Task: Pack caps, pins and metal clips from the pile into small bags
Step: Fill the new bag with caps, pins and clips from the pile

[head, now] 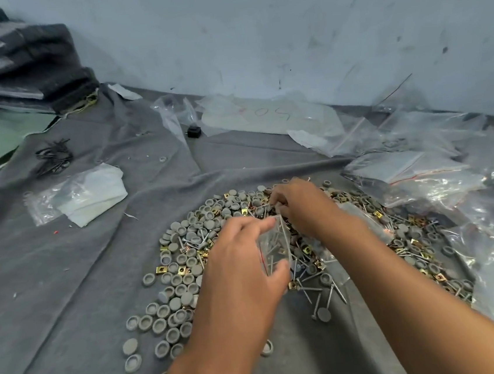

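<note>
A pile of grey round caps, long metal pins and gold metal clips lies on a grey cloth. My left hand holds a small clear bag between thumb and fingers just above the pile; several pins show inside it. My right hand is over the far part of the pile, beyond the bag, its fingertips curled down and pinching small pieces; what they are is hidden by the fingers.
Clear plastic bags are heaped at the right and back. A bag with white sheets lies at the left, black clips behind it. A small black object sits near the wall. Dark folded stacks fill the far left corner.
</note>
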A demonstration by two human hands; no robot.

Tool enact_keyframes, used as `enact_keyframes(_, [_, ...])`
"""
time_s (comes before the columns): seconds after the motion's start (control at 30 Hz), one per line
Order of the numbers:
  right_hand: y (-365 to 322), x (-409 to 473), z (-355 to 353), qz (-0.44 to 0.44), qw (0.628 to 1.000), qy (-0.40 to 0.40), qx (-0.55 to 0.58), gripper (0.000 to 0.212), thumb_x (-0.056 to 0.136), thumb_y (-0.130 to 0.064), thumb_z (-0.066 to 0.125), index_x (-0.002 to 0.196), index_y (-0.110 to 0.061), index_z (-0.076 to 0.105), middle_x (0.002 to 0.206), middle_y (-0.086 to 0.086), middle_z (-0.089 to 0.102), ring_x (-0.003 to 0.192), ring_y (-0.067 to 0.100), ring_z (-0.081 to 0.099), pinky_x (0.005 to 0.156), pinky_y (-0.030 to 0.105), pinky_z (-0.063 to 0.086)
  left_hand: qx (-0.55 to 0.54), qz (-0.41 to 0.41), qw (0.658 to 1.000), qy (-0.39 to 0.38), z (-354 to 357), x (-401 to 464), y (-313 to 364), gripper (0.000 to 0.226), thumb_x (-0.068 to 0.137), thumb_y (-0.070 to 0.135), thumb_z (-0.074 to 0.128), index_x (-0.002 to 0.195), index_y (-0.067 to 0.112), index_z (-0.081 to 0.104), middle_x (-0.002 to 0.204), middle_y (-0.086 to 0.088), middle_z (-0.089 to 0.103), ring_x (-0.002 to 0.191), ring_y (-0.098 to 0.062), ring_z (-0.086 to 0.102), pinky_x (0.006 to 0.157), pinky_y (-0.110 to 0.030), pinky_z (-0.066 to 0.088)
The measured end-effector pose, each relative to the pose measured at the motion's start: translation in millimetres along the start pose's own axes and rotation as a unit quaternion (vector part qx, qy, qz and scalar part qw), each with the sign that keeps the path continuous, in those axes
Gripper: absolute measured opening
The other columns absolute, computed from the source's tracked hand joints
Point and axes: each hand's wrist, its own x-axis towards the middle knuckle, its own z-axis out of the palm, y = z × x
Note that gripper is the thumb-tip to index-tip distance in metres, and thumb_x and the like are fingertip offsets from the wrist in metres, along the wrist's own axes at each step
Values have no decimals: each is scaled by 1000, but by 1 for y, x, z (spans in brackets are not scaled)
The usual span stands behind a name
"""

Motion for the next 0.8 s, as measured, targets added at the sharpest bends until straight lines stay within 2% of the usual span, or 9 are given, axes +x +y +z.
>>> enact_keyframes(0.2, [4,-14,-7,35,991,40,126,7,94,-25,70,96,-24,64,104,-6,67,86,9,58,70,21,42,-17,-12,1000,6,-4,0,2,55,80,26,79,133,34,62,108,23,53,86,1,53,83,-9,42])
enact_keyframes(0.27, [2,-32,-15,45,974,80,205,7,95,-29,68,99,-26,64,97,-13,66,84,1,60,65,12,40,-58,-30,998,8,-11,1,1,52,79,24,81,128,36,65,98,19,57,79,0,56,74,-7,42])
enact_keyframes(0.33, [-1,-59,-22,52,944,126,300,6,95,-33,67,98,-29,64,94,-13,68,85,-1,63,67,13,46,-157,-85,984,4,-24,5,-2,52,76,24,84,123,40,68,91,10,67,74,0,62,66,-11,50])
enact_keyframes(0.4, [-2,-90,-25,59,901,162,397,6,95,-35,66,96,-30,64,90,-11,71,83,-1,65,69,16,47,-364,-157,918,-10,-41,14,-9,54,69,20,85,120,32,72,102,1,76,89,-13,72,74,-23,60])
enact_keyframes(0.5, [-3,-126,-21,115,796,172,569,12,96,-31,64,101,-20,67,86,-9,73,76,1,66,69,24,48,-644,-212,735,-29,-62,23,-23,56,63,8,88,117,9,74,117,-8,74,110,-33,70,82,-55,60])
enact_keyframes(0.6, [-7,-142,-10,179,693,120,688,11,97,-25,61,103,-19,68,84,-8,73,78,6,65,70,25,48,-769,-203,606,-30,-73,18,-21,12,77,14,75,87,11,79,117,-19,72,111,-48,66,80,-70,53])
enact_keyframes(0.67, [-16,-145,-4,175,674,56,715,14,97,-21,61,106,-22,72,85,-5,70,76,8,62,67,24,46,-806,-182,561,-48,-74,14,-20,19,89,15,59,86,12,77,128,-25,65,113,-51,63,83,-71,52])
enact_keyframes(0.73, [-26,-146,2,136,680,-3,720,19,94,-22,63,106,-26,77,84,-3,68,75,9,60,65,23,46,-855,-154,484,-105,-73,14,-21,32,90,5,59,121,8,65,133,-28,61,116,-49,63,92,-74,45])
enact_keyframes(0.8, [-35,-147,2,94,680,-42,725,22,87,-28,65,104,-29,78,83,-5,67,74,7,60,63,21,46,-860,-148,473,-119,-71,14,-20,49,82,-2,68,130,2,61,135,-25,61,127,-42,56,89,-72,49])
